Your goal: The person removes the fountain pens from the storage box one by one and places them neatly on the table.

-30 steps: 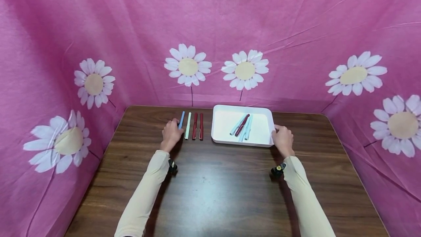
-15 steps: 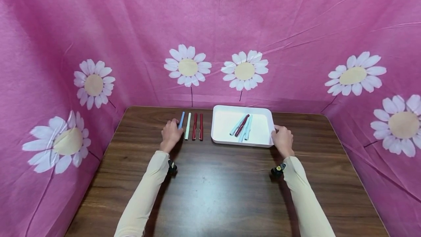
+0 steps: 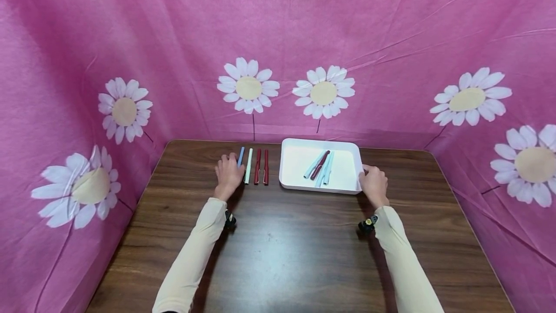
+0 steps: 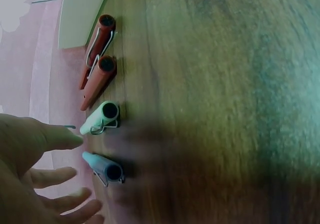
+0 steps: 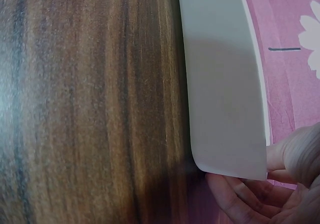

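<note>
My left hand (image 3: pixel 229 173) is over the near end of a blue pen (image 3: pixel 241 156), its fingers spread. In the left wrist view, a gap shows between the thumb and the other fingers, with no pen gripped. To the right of the blue pen lie a mint-green pen (image 3: pixel 248 166) and two dark red pens (image 4: pixel 100 78), roughly parallel with their clip ends toward me. My right hand (image 3: pixel 373 185) grips the right end of a white tray (image 3: pixel 319 189), thumb at the rim and fingers curled against the outside of the wall.
Inside the tray, a dark red pen (image 3: pixel 320 165) and several light blue pens (image 3: pixel 328 168) lie in a loose pile. The brown wooden table (image 3: pixel 278 255) extends toward me. A pink curtain (image 3: pixel 269 23) printed with daisies surrounds its back and sides.
The fingers of my left hand have spread away from the blue pen, and that hand has shifted slightly right. My right hand and the tray stay where they were.
</note>
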`<state>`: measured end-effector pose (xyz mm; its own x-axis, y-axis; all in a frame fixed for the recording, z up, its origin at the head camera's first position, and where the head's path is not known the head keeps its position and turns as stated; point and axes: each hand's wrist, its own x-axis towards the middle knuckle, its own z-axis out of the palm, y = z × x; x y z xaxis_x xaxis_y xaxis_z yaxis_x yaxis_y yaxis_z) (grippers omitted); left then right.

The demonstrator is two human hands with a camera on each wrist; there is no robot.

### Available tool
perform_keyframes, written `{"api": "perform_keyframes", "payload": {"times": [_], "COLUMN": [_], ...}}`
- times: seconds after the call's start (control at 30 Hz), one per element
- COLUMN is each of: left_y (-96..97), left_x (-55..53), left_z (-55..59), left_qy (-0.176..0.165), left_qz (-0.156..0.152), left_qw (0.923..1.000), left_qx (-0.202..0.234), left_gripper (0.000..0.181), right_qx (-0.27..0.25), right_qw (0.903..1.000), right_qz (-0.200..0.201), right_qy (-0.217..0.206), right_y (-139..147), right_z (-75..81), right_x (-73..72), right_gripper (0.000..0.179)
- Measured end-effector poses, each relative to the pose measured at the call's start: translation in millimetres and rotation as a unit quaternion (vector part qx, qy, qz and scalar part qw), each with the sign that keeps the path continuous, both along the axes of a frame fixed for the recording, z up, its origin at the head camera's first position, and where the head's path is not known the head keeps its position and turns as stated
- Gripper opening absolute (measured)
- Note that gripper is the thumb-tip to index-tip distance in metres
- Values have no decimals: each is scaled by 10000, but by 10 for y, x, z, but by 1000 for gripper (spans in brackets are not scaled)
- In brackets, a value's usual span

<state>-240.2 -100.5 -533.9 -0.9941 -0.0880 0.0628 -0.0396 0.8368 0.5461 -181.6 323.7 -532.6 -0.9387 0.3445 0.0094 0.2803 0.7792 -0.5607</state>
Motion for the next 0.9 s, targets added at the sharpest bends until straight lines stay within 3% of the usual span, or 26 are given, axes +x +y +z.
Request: {"api": "perform_keyframes", "payload": {"times": [0.23,0.37,0.6,0.7,0.9], "left_y": [139,250,469,560,721], "left_x": [-35,-52,-43,-36,-50], "left_z": [-14,18,93,129,218], "left_qy": [959,1292,2064,2206,2112], "left_qz": [-450,-787,-1402,-1615,-1927], "left_qw": [9944,9885,9683,9618,9582], "left_qx": [-6,68,132,167,63], "left_gripper": [46,46,41,39,38], "right_qx": [-8,-3,-5,-9,-36], "right_qw": [10000,10000,10000,10000,10000], "right_qz": [1,2,-24,-16,-3], "right_qy": [-27,-33,17,9,-26], "right_y": [3,-2,3,2,-1], "right_z": [-7,0,2,0,-9], "right_x": [0,0,-1,-2,-4], "right_gripper": [43,42,41,42,43]}}
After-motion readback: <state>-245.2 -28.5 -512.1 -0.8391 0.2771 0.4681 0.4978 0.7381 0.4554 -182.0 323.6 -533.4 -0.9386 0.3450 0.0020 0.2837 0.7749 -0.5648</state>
